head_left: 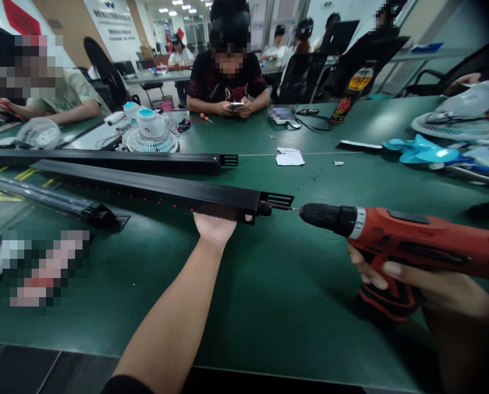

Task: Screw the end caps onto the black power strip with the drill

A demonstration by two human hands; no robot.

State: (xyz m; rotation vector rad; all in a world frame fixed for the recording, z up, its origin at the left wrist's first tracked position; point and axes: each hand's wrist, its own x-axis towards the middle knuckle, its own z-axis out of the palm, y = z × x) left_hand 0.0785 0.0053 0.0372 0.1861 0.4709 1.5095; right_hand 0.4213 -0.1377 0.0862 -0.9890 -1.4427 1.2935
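Note:
My right hand grips a red and black cordless drill by its handle, with a finger near the trigger. The bit points left and reaches the end of a long black bar-shaped housing; whether it touches a screw there I cannot make out. Under that end my left hand holds the housing from below, its fingers hidden behind it. A slotted black bracket sticks out of the housing's end, beside a short round fitting. Small red dots run along the housing's near lower edge.
A second black bar lies behind; a clear-covered one lies left. White fan parts stand back left, blue fan blades right. A bottle and paper are on the green table. A person opposite holds a phone.

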